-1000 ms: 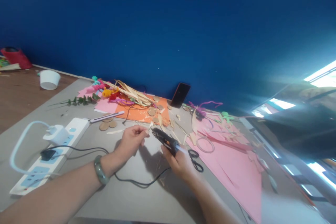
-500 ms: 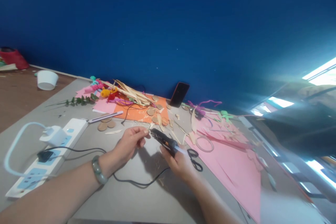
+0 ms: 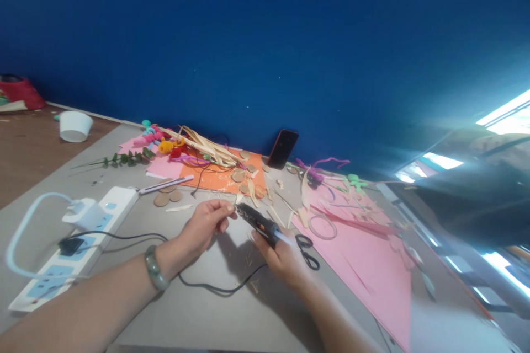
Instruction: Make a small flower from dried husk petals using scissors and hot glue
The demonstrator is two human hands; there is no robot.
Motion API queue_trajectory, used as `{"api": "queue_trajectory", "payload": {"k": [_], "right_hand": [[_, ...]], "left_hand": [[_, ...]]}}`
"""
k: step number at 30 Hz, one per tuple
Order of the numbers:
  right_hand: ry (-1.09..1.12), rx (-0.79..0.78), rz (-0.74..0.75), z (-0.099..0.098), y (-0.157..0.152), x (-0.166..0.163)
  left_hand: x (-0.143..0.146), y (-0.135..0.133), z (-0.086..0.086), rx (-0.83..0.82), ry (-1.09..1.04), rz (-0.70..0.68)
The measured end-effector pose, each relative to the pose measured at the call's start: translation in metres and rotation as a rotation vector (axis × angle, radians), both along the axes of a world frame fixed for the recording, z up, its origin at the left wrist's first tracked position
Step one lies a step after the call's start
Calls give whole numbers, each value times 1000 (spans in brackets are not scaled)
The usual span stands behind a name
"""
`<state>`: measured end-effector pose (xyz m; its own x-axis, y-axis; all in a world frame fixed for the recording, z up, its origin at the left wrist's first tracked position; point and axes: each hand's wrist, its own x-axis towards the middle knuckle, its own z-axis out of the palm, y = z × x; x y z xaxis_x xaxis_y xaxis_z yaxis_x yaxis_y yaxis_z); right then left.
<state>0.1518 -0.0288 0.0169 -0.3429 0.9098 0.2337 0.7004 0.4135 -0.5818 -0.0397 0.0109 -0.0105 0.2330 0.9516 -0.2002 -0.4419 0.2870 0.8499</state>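
Observation:
In my right hand (image 3: 284, 256) is a black hot glue gun (image 3: 259, 220), its nozzle pointing left and away from me. A pale glue stick (image 3: 285, 236) seems to stick out of its back end. My left hand (image 3: 209, 223) is closed in a pinch at the nozzle tip; whatever small piece lies between thumb and finger is too small to make out. A green bangle (image 3: 155, 268) circles my left wrist. The gun's black cord (image 3: 215, 289) loops under my left forearm towards a white power strip (image 3: 118, 198).
Black scissors (image 3: 308, 256) lie beside my right hand, near pink paper (image 3: 368, 276). Orange paper (image 3: 207, 177) carries raffia strips (image 3: 211, 146) and wooden discs. A phone (image 3: 282, 149) leans on the blue wall (image 3: 248, 55). At the left stand a white cup (image 3: 75, 126) and a leafy sprig (image 3: 128, 158).
The glue gun's tip has shifted very slightly left, closer to my left fingertips. Otherwise both hands and the things on the table look the same.

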Motion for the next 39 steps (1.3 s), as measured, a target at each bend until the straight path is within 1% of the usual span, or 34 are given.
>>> {"api": "queue_trajectory", "payload": {"k": [11,16,20,28,33,37,39], "right_hand": [[16,-13,-15,-2,0,2],[12,-21,10,-2,0,2],[14,-22,-11,-1,0,2],[2,-2,-7,-1,-1,2],[1,-3,4,1,-1,2],[28,53,-53,1,0,2],[39,78,-55,0,0,2]], "left_hand": [[0,0,-1,14,30,14],[0,0,0,14,29,24],[0,0,0,13,38,23],[0,1,-6,24,37,14],[0,1,-4,20,44,27],[1,0,-2,21,59,44],[1,1,-2,28,61,53]]}}
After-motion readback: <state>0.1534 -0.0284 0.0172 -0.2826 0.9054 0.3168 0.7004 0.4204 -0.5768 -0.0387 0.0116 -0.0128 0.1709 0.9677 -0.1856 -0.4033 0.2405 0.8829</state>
